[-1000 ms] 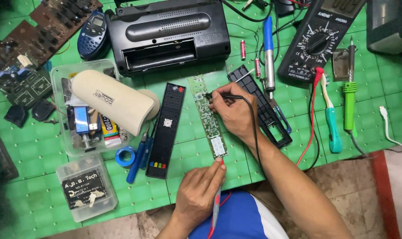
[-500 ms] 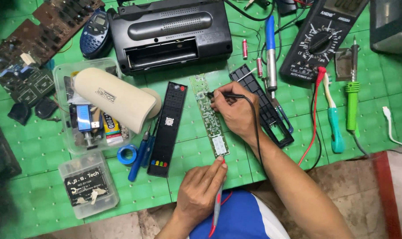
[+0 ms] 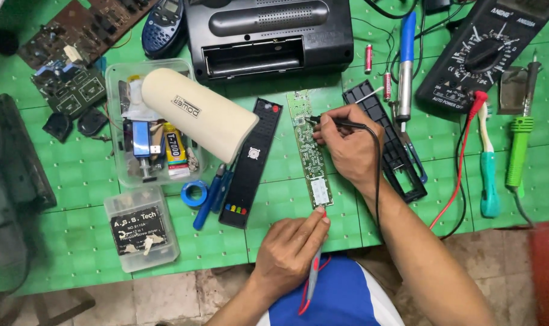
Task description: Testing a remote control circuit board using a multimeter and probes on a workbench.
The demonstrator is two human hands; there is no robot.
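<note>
Narrow green circuit board [image 3: 309, 147] | left hand [image 3: 289, 253] pinches red probe [image 3: 315, 265] | right hand [image 3: 349, 145] pinches black probe [image 3: 338, 122]

It was an electronics repair bench. A green mat [image 3: 75, 235] covered the work surface, with a multimeter [image 3: 489, 51] at two o'clock, a soldering iron [image 3: 405, 66] at one, bare circuit boards [image 3: 75, 36] at ten and a clear parts box [image 3: 141, 226] at eight.
</note>
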